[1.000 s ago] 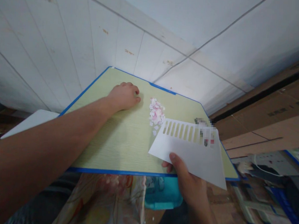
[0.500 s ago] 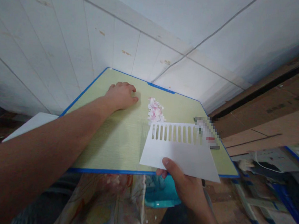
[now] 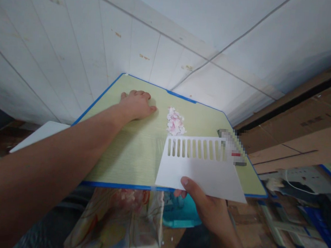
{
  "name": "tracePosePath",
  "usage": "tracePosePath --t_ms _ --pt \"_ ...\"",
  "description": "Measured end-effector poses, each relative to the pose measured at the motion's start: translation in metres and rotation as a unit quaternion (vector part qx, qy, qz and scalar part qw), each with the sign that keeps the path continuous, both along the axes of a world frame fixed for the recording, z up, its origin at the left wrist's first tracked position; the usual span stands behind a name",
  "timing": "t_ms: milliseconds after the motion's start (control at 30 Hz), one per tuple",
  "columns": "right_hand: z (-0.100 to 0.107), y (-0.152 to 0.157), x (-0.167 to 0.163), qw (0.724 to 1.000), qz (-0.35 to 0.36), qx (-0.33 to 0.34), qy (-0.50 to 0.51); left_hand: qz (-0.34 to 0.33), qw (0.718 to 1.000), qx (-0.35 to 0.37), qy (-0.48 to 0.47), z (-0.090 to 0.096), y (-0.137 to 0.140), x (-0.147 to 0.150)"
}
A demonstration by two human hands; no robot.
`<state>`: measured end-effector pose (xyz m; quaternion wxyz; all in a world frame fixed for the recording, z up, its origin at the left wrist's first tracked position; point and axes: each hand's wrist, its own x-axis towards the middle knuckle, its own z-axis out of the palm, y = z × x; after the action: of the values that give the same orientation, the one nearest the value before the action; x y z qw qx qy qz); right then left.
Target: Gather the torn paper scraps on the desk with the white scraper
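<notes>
My right hand [image 3: 205, 202] grips a white card sheet [image 3: 196, 173] by its near edge, thumb on top and fingers underneath. A row of long rounded slots runs along the sheet's far side. The sheet is held over the front right part of a pale green table [image 3: 130, 151] with blue edging. My left hand [image 3: 137, 104] rests palm down near the table's back left, fingers apart and nothing in it. Between the left hand and the sheet lies a small heap of pink and white paper scraps [image 3: 175, 121].
A pixelated flat object [image 3: 233, 147] lies at the table's right side. Below the front edge are a patterned cloth [image 3: 115, 225] and a teal bin [image 3: 181, 213]. A white wall [image 3: 147, 38] stands behind, cardboard boxes [image 3: 298, 127] to the right.
The whole view has shifted slightly, moving the table a little to the right in the picture. Both hands keep nearly the same places, with the card sheet still in the right one.
</notes>
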<state>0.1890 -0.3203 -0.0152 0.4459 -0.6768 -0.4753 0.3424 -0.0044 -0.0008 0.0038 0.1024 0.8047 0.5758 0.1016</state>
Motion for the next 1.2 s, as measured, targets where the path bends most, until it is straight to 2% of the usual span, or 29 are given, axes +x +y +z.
tracePosePath --t_ms 300,733,1200 --pt "0.004 -0.001 -0.005 1.0 -0.013 0.0 -0.004 -0.008 0.999 0.035 -0.008 -0.012 0.01 -0.002" --pt "0.003 0.007 -0.012 1.0 -0.003 0.012 0.02 -0.005 0.998 0.05 -0.027 -0.013 0.007 -0.004" --pt "0.007 0.006 -0.007 0.997 0.017 -0.067 0.038 -0.006 0.999 0.032 -0.033 -0.006 -0.004 -0.007"
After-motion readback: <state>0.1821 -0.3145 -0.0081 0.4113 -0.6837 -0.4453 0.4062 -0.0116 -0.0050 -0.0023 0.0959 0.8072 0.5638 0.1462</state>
